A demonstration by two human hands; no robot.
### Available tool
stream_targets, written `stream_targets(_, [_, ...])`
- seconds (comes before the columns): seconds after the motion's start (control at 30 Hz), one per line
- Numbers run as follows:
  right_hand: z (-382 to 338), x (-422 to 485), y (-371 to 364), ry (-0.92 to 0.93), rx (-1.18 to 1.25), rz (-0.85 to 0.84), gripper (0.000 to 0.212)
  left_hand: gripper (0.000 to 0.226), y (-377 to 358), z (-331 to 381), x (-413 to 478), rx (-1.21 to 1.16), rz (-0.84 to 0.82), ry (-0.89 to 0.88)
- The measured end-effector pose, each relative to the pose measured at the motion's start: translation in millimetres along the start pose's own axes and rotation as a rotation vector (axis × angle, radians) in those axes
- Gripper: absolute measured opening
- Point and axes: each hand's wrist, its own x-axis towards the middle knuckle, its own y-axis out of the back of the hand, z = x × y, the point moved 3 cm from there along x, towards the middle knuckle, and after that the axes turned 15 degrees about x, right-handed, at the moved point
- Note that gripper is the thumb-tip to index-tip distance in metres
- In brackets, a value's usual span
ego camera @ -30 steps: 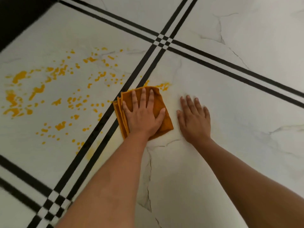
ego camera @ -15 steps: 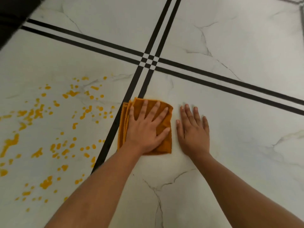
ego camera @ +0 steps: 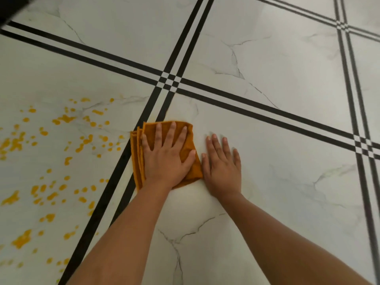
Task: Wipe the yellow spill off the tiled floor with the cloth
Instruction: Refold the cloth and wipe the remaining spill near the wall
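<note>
Yellow spill (ego camera: 65,119): scattered drops and blotches across the left white marble-patterned floor tile (ego camera: 287,182), unwiped, left of the double black border stripe (ego camera: 116,175). Folded orange cloth (ego camera: 189,140) lies just right of that stripe, its stacked left edges overlapping the inner line, apart from the nearest drops. Left hand (ego camera: 166,159): flat on the cloth, fingers straight and spread, palm pressing down, thumb out to the right. Right hand (ego camera: 223,167): flat on bare tile, fingers straight and close together, holding nothing, thumb side touching the cloth's right edge. Both forearms reach in from the bottom.
</note>
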Motion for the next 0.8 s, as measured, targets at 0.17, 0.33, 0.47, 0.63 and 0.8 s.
stream_targets(0.17, [1, 0, 1, 0.018, 0.023, 0.0, 0.052, 0.068, 0, -23, 27, 0.012, -0.051, -0.01])
stream_targets(0.33, [2, 0, 1, 0.017, 0.016, -0.005, 0.052, 0.071, -3, -13, 4, 0.017, -0.017, 0.031])
stream_targets(0.47, [0, 1, 1, 0.018, 0.015, -0.021, 0.052, 0.069, 0, -19, 13, 0.024, -0.053, -0.019])
stream_targets(0.63, [1, 0, 1, 0.027, 0.013, 0.002, 0.052, 0.07, -4, -3, -11, 0.037, -0.013, 0.032])
stream_targets(0.8, [1, 0, 2, 0.008, 0.009, -0.032, 0.053, 0.069, 1, -26, 14, -0.03, -0.087, 0.134])
